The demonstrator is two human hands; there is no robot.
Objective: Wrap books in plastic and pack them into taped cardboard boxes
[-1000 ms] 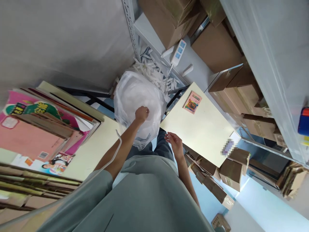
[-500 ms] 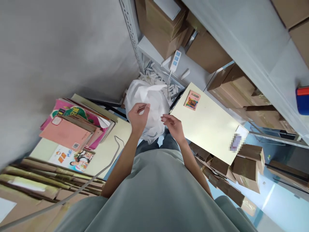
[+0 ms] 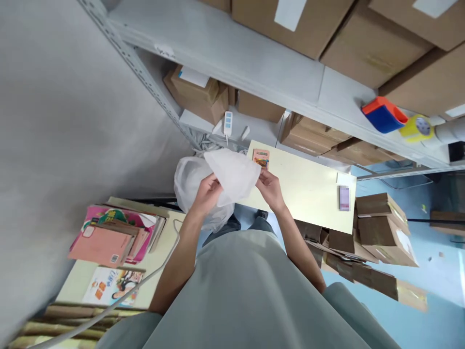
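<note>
A thin white sheet [image 3: 234, 174], possibly a soft foam or plastic sleeve, is stretched between my two hands. My left hand [image 3: 208, 195] pinches its lower left edge, and my right hand [image 3: 269, 190] grips its right corner. Behind and below the sheet is a translucent white plastic bag [image 3: 187, 177], bulging with pale contents; the sheet covers part of it. Just beyond my right hand, a small pink booklet [image 3: 261, 158] with a colourful picture lies on the cream table [image 3: 305, 186].
On the left table stand stacked books [image 3: 103, 245] and a magazine [image 3: 114, 286], with a grey cable [image 3: 145, 278] crossing there. Shelving holds cardboard boxes [image 3: 363, 39], a tape dispenser [image 3: 385, 114] and a power strip [image 3: 228, 123]. More boxes [image 3: 381, 237] stand right of the table.
My hands held nothing clear above the bag; now both grip the white sheet, raised from the bag and spread out. The view has swung to the right.
</note>
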